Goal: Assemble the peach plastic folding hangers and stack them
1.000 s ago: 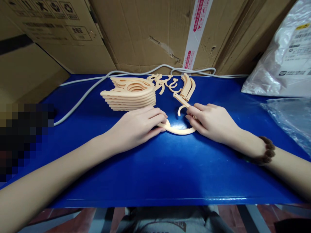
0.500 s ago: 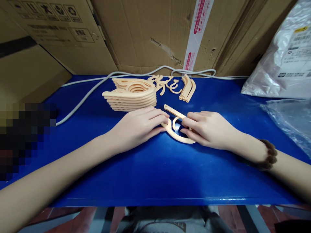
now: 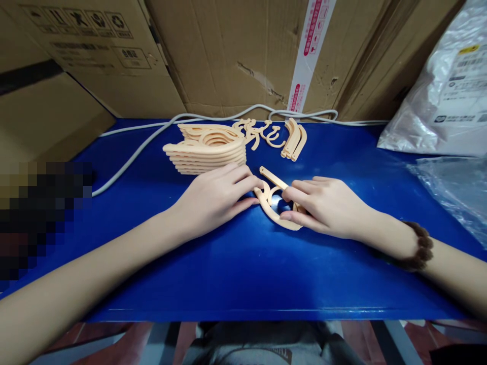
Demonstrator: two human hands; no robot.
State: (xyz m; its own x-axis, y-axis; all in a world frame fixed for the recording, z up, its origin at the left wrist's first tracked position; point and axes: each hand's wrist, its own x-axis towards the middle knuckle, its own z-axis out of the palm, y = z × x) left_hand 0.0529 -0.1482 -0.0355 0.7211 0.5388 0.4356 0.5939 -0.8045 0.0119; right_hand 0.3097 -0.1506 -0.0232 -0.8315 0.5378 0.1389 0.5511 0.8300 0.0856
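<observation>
A cream plastic folding hanger (image 3: 271, 215) lies on the blue table between my hands, its curved arm toward me and a straight bar slanting up behind. My left hand (image 3: 216, 196) pinches the hanger's left end between thumb and fingers. On the other side, my right hand (image 3: 327, 207) grips the right part, its thumb on the curved arm and its fingers near the bar. My right fingers cover the joint there. Just beyond my left hand stands a stack of folded hangers (image 3: 207, 149). Several loose hooks (image 3: 253, 133) and some short curved arms (image 3: 294, 140) lie behind.
A grey cable (image 3: 131, 161) runs along the back and left of the blue table (image 3: 236, 284). Cardboard boxes (image 3: 220, 56) stand behind and at left. A plastic-wrapped package (image 3: 437, 101) and clear plastic film (image 3: 456, 187) are on the right.
My right thumb has moved slightly left and down along the hanger's curved arm. The hanger has shifted slightly toward me. My left hand keeps its pinch.
</observation>
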